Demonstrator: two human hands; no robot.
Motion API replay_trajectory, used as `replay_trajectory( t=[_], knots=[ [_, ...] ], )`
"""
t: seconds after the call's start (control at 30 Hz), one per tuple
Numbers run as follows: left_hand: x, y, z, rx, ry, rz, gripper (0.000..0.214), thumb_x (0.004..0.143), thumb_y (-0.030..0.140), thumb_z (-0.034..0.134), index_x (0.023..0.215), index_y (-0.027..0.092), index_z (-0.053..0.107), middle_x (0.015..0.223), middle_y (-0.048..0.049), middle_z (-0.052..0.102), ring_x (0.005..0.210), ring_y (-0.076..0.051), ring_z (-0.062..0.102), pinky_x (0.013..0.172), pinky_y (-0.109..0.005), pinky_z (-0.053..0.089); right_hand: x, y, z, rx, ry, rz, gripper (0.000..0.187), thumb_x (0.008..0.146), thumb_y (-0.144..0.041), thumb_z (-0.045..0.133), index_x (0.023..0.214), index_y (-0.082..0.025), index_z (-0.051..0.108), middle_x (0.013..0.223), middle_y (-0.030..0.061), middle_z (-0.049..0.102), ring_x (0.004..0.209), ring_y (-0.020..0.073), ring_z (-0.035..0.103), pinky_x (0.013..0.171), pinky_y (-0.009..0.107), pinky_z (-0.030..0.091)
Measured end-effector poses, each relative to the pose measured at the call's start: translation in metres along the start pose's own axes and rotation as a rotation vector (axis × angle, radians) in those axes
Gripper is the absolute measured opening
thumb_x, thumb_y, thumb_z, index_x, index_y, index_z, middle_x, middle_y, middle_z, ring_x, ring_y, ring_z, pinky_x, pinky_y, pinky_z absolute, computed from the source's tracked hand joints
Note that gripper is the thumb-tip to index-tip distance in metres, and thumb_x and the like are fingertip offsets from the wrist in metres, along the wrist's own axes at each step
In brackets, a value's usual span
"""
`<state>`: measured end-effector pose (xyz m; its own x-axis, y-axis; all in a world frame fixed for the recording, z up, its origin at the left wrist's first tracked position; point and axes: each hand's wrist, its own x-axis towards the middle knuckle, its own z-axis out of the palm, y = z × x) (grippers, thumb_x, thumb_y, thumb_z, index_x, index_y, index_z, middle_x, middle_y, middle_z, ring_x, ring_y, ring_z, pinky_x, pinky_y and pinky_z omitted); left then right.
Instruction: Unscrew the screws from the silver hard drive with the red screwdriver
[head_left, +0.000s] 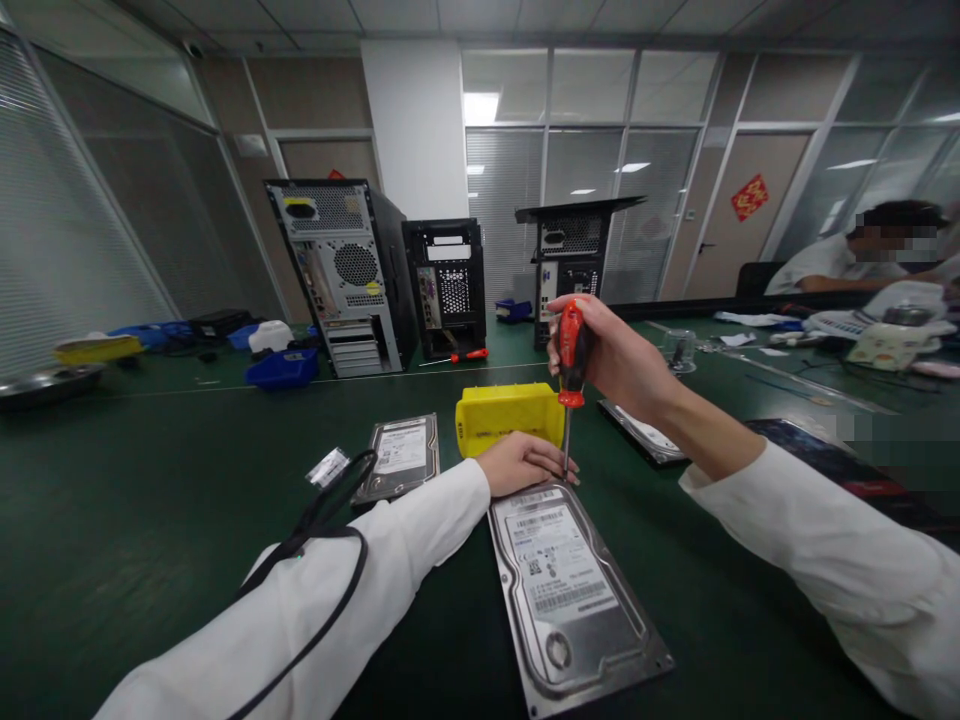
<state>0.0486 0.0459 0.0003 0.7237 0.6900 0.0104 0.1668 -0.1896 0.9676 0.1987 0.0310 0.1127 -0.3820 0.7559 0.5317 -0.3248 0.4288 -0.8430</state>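
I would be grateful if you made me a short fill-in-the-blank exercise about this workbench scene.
1. The right-hand grip holds a red-and-black ____.
2. The left-hand grip is at the ____ end of the nearest hard drive, as seen by the wearer.
3. The plastic bin just beyond the left-hand grip is coloured ____.
4. Of the three computer cases, the tallest-looking stands on the ____.

Missing words: screwdriver; far; yellow; left.
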Motion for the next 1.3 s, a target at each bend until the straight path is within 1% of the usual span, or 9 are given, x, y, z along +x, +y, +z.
replay_trajectory(
  t=[0.23,0.33,0.47,0.7,0.83,0.97,1.1,1.23,1.3],
  knots=[
    [0.000,0.001,0.001,0.038,0.046,0.006,0.033,0.066,0.001,0.050,0.095,0.005,0.065,0.095,-0.0152,0.069,0.091,-0.021,0.065,0.086,-0.033,0.048,0.000,0.004,0.005,-0.003,0.028,-0.056,0.029,0.072,-0.028,0.069,0.087,-0.022,0.044,0.074,-0.0052,0.054,0.057,0.0058,0.052,0.056,0.020,0.046],
    [0.000,0.000,0.001,0.039,0.058,0.007,0.032,0.066,0.001,0.051,0.095,0.005,0.066,0.097,-0.0154,0.069,0.091,-0.021,0.065,0.088,-0.034,0.047,0.000,0.003,0.004,0.012,0.024,-0.056,0.026,0.076,-0.034,0.064,0.087,-0.023,0.043,0.065,-0.0072,0.050,0.048,0.0051,0.045,0.049,0.019,0.041],
    [-0.001,-0.001,0.000,0.005,0.029,0.006,0.033,0.068,0.001,0.053,0.099,0.006,0.065,0.100,-0.0144,0.068,0.096,-0.020,0.064,0.091,-0.033,0.046,0.001,0.001,0.001,0.030,0.000,0.017,0.030,0.084,-0.047,0.046,0.095,-0.019,0.052,0.072,-0.0009,0.053,0.058,0.0091,0.053,0.057,0.025,0.049],
    [-0.003,-0.006,-0.007,-0.080,-0.056,-0.045,0.034,0.071,0.000,0.049,0.099,0.008,0.067,0.102,-0.0105,0.069,0.098,-0.018,0.063,0.095,-0.033,0.043,0.001,0.003,0.001,0.008,0.090,-0.024,0.028,0.071,-0.028,0.070,0.084,-0.021,0.046,0.071,-0.0049,0.053,0.055,0.0067,0.053,0.053,0.021,0.049],
    [-0.003,-0.005,-0.007,-0.099,-0.080,-0.059,0.033,0.071,0.000,0.047,0.092,0.011,0.069,0.098,-0.0056,0.070,0.097,-0.016,0.062,0.095,-0.030,0.041,0.000,0.002,0.002,0.037,0.049,-0.026,0.024,0.076,-0.036,0.062,0.088,-0.023,0.046,0.062,-0.0072,0.047,0.043,0.0046,0.041,0.044,0.019,0.040],
    [0.000,-0.006,-0.005,-0.149,-0.069,-0.075,0.031,0.071,-0.001,0.045,0.086,0.011,0.068,0.100,-0.0054,0.069,0.093,-0.015,0.063,0.091,-0.028,0.042,0.000,-0.002,0.001,0.053,-0.003,0.030,0.029,0.083,-0.045,0.047,0.091,-0.018,0.054,0.074,0.0004,0.053,0.059,0.0098,0.054,0.060,0.027,0.050],
    [0.002,-0.009,-0.003,-0.188,-0.056,-0.088,0.027,0.071,-0.002,0.045,0.080,0.012,0.067,0.096,-0.0047,0.070,0.089,-0.013,0.063,0.091,-0.027,0.042,0.000,-0.001,0.001,0.025,0.033,0.010,0.022,0.076,-0.033,0.063,0.088,-0.018,0.052,0.073,-0.0010,0.055,0.067,0.0107,0.057,0.065,0.026,0.052],
    [0.003,-0.009,-0.003,-0.219,-0.054,-0.102,0.026,0.071,-0.001,0.046,0.081,0.012,0.066,0.092,-0.0047,0.070,0.087,-0.014,0.063,0.091,-0.029,0.042,-0.001,0.000,0.002,0.015,0.041,-0.041,0.032,0.069,-0.025,0.071,0.086,-0.024,0.043,0.062,-0.0083,0.050,0.051,0.0057,0.048,0.053,0.019,0.045],
    [0.003,-0.009,-0.004,-0.231,-0.056,-0.108,0.026,0.070,-0.001,0.046,0.081,0.012,0.066,0.091,-0.0047,0.070,0.087,-0.014,0.063,0.092,-0.029,0.041,-0.001,-0.001,0.001,0.025,0.017,-0.032,0.028,0.073,-0.032,0.067,0.088,-0.024,0.044,0.061,-0.0081,0.048,0.048,0.0055,0.044,0.050,0.019,0.043]
  ],
)
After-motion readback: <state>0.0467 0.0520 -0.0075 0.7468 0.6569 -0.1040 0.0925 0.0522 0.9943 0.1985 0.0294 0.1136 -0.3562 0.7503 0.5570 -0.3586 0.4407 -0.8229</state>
